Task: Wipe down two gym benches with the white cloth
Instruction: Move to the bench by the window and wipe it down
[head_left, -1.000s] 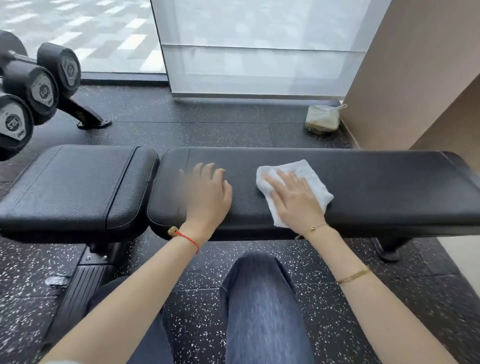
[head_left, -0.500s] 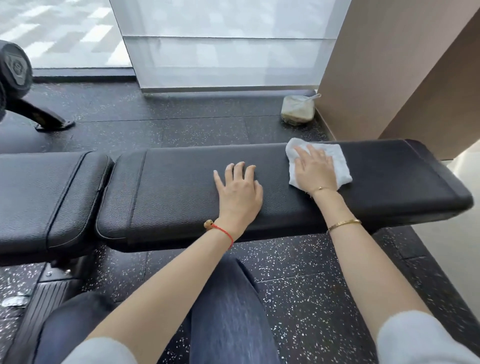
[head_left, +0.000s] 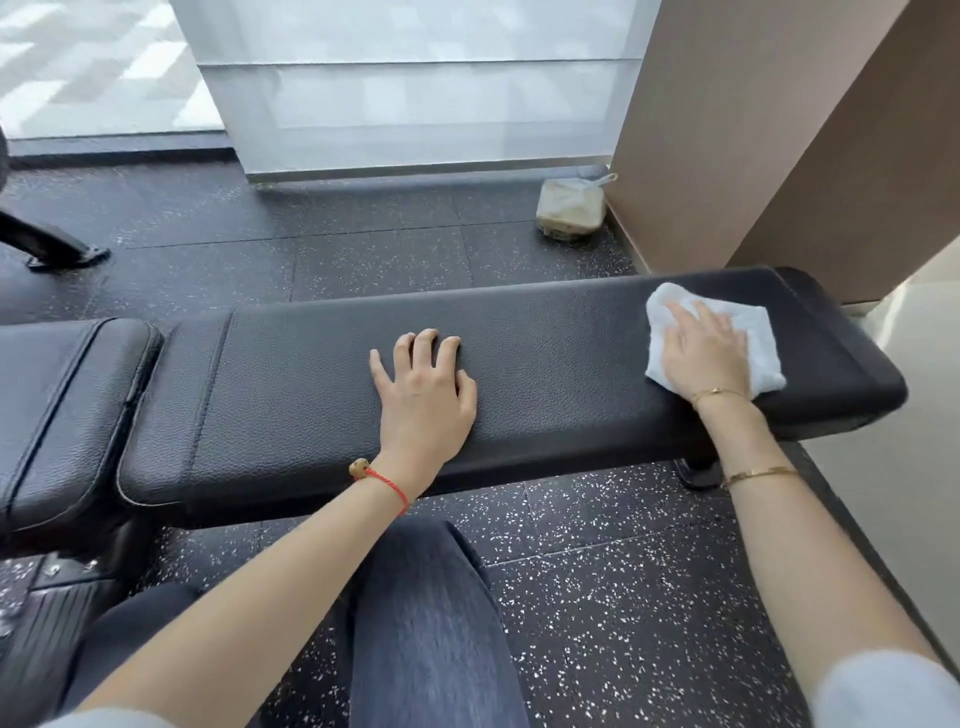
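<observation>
The right hand (head_left: 704, 356) lies flat on the white cloth (head_left: 719, 340), fingers extended and spread, pressing the cloth against the long black back pad (head_left: 519, 374) of the gym bench at about 3 o'clock from the pad's centre, near its far right end. The flat palm spreads pressure over a wide patch of cloth, which suits wiping a textured vinyl surface; the cloth shows beyond the hand at the fingertip side and the outer side, so it is trapped under the hand, not gripped. The left hand (head_left: 423, 392) rests on the middle of the same pad, holding nothing; the palm is down and the fingers are slightly bent with their tips on the vinyl. Its likely purpose is to brace the person's weight while the right arm reaches out to the end. The seat pad (head_left: 67, 405) adjoins the back pad at 9 o'clock, separated from it by a narrow gap. A knee in dark jeans (head_left: 431, 623) shows at 6 o'clock, beside the bench's near edge. On the speckled rubber floor (head_left: 363, 249), a small plastic container with a spoon (head_left: 571, 208) stands at about 1 o'clock against the tan wall (head_left: 753, 130), well apart from the bench. Judged from the cloth's position, the pass along this pad is near its end; only one bench is in view.
</observation>
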